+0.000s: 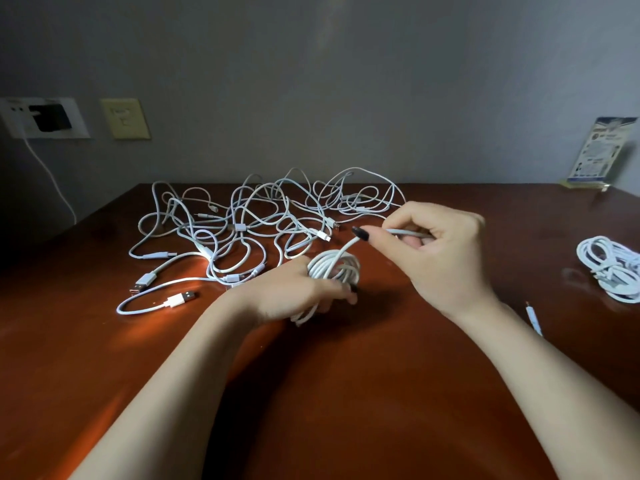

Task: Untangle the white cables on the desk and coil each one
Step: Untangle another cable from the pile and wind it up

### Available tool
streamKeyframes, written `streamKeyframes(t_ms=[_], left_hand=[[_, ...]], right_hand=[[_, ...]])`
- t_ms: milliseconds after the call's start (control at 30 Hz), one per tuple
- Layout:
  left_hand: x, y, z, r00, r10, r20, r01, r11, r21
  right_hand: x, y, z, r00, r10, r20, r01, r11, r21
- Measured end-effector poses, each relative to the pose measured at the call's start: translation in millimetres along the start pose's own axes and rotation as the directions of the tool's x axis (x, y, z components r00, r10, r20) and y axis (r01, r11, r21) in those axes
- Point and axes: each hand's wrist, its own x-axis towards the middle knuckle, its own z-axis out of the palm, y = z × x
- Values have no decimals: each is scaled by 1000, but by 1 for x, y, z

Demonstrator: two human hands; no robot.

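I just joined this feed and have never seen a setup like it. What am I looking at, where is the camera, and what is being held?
There is no machine here: one camera worn on a person's head looks down at their bare hands over a brown desk. The left hand holds a partly wound coil of white cable. The right hand pinches that cable's loose end. Behind lies the tangled pile of cables; finished coils sit far right.

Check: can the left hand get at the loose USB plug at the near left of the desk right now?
Probably not yet. The path over the desk to the USB plug looks free, but the left hand is full, holding the coil.
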Motion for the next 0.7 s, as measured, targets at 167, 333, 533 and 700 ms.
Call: streamKeyframes(t_ms=[167, 333, 533, 700], left_hand=[[8, 6, 3, 999, 32, 28, -14, 873, -488], [12, 19, 3, 992, 52, -113, -120, 624, -772], [2, 14, -5, 978, 57, -201, -209, 336, -919], [0, 13, -9, 976, -50, -210, -171, 419, -892]], right_hand=[[1, 10, 3, 972, 233, 20, -233, 972, -12], [-7, 18, 7, 914, 375, 154, -344, 919, -194], [-15, 6, 17, 746, 374, 551, -259, 925, -277], [-21, -7, 21, 568, 390, 725, -168, 917, -362]])
